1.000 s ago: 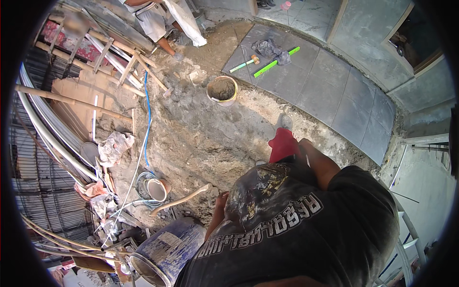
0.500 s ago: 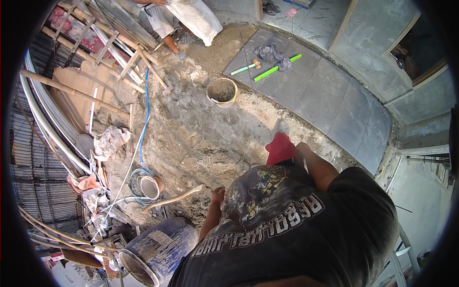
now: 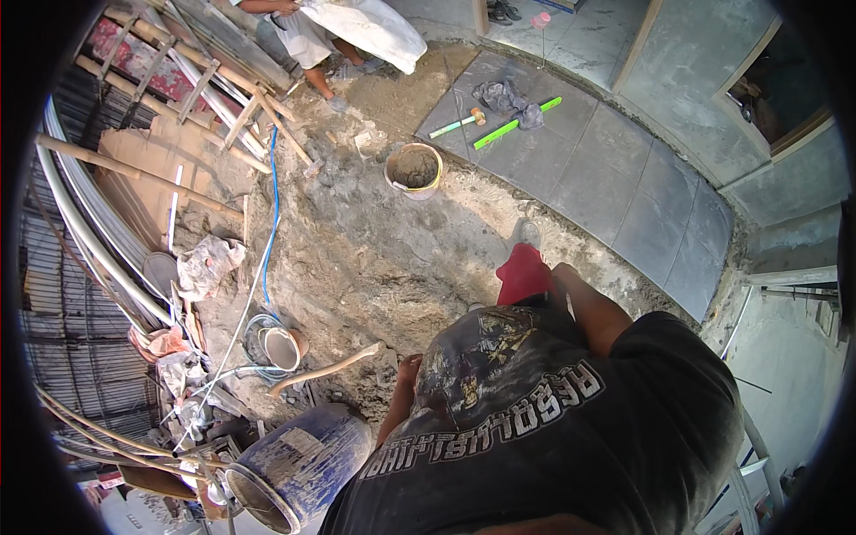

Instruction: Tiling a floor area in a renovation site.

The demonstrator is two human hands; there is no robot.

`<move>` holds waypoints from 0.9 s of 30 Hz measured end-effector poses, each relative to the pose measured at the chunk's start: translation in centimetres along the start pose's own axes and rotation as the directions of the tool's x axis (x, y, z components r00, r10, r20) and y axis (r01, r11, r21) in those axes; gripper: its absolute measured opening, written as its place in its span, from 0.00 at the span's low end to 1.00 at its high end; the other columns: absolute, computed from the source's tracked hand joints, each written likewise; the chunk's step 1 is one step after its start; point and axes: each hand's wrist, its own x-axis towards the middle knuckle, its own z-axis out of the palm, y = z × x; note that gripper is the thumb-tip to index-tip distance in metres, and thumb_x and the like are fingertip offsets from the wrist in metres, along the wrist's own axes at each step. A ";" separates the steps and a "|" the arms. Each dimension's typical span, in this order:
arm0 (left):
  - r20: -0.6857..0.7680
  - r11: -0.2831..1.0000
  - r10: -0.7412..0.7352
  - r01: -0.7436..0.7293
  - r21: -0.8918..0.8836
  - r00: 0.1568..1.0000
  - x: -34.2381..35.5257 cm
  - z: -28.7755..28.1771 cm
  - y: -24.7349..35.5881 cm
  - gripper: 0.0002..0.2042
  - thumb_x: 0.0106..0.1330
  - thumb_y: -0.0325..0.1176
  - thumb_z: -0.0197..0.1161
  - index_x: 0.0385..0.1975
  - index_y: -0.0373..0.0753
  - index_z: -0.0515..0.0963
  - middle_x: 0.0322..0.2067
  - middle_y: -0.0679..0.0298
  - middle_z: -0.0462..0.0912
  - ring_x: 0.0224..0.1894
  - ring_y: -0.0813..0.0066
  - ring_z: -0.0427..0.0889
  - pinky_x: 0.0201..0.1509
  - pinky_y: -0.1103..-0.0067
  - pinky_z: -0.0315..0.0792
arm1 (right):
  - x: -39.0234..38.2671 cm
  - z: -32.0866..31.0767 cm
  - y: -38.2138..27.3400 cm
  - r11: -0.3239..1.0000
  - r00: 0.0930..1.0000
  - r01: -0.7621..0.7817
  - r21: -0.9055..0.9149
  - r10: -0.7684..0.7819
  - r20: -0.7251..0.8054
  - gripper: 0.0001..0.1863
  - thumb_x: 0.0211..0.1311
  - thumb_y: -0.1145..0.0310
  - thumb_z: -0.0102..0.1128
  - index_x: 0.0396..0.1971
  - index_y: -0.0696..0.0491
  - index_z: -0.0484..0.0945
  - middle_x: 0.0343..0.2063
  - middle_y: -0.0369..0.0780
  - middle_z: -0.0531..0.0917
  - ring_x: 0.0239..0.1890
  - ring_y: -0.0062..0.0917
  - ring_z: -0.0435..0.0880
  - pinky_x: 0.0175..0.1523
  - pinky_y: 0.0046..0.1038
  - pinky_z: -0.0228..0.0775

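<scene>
My left hand [image 3: 408, 368] hangs low beside my dark shirt, partly hidden by it, nearest to a curved wooden handle [image 3: 325, 368] on the dirt. My right hand [image 3: 562, 273] rests by the red cloth over my leg [image 3: 524, 275]; its fingers do not show clearly. Nothing can be made out in either hand. Ahead on the rough ground stands a bucket [image 3: 399, 169] with grey mortar in it. On the grey tiles [image 3: 580, 169] lie a mallet [image 3: 453, 127], a bright green spirit level [image 3: 497, 136] and crumpled black plastic [image 3: 499, 96].
At the far left another person [image 3: 299, 40] handles a white sack [image 3: 374, 31]. A blue drum [image 3: 308, 455] lies tilted near me on the left, beside a smaller bucket [image 3: 283, 349] and hose [image 3: 275, 196]. Bamboo poles [image 3: 134, 160] and pale pipes line the left side.
The other person's white sack has shifted slightly to the right, and more of their feet shows. My left hand has drawn slightly closer to my shirt. The tools have stayed in place.
</scene>
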 end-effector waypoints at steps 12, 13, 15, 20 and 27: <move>0.008 0.998 0.017 -0.017 0.052 1.000 0.0 -0.1 2.1 0.15 0.51 0.38 0.52 0.35 0.37 0.72 0.33 0.56 0.75 0.36 0.68 0.74 0.40 0.78 0.66 | 1.2 1.2 0.5 0.946 0.972 -0.227 0.232 0.234 -0.006 0.16 0.35 0.58 0.52 0.20 0.56 0.76 0.25 0.46 0.77 0.30 0.31 0.77 0.33 0.29 0.68; 0.038 0.981 0.063 -0.069 0.184 0.997 0.1 0.0 2.2 0.15 0.51 0.38 0.52 0.35 0.37 0.72 0.33 0.56 0.75 0.35 0.69 0.74 0.39 0.78 0.66 | 1.2 1.3 0.5 0.953 0.970 -0.239 0.187 0.241 0.011 0.15 0.35 0.59 0.53 0.20 0.56 0.76 0.25 0.46 0.77 0.30 0.31 0.77 0.33 0.29 0.68; 0.055 0.991 0.061 -0.067 0.120 0.997 0.3 0.0 2.3 0.15 0.51 0.38 0.52 0.35 0.38 0.72 0.33 0.56 0.75 0.34 0.69 0.74 0.38 0.78 0.67 | 1.7 2.1 1.2 0.951 0.960 -0.243 0.193 0.264 -0.092 0.14 0.35 0.60 0.53 0.19 0.55 0.77 0.24 0.46 0.77 0.29 0.31 0.78 0.34 0.29 0.68; 0.083 1.000 -0.007 0.008 -0.011 0.997 0.7 0.0 0.6 0.15 0.51 0.39 0.51 0.36 0.39 0.72 0.32 0.56 0.76 0.30 0.71 0.75 0.35 0.78 0.68 | 2.5 1.7 1.0 0.950 0.960 -0.246 0.191 0.266 -0.090 0.13 0.34 0.61 0.54 0.19 0.54 0.77 0.22 0.44 0.78 0.27 0.29 0.78 0.32 0.29 0.68; -0.027 0.983 0.047 -0.041 0.179 0.999 -1.1 0.4 2.8 0.15 0.49 0.37 0.51 0.36 0.37 0.72 0.32 0.55 0.76 0.29 0.71 0.75 0.33 0.78 0.68 | 1.3 0.3 -0.4 0.946 0.967 -0.254 0.200 0.256 0.018 0.12 0.34 0.62 0.55 0.19 0.55 0.77 0.21 0.44 0.77 0.24 0.30 0.78 0.31 0.30 0.68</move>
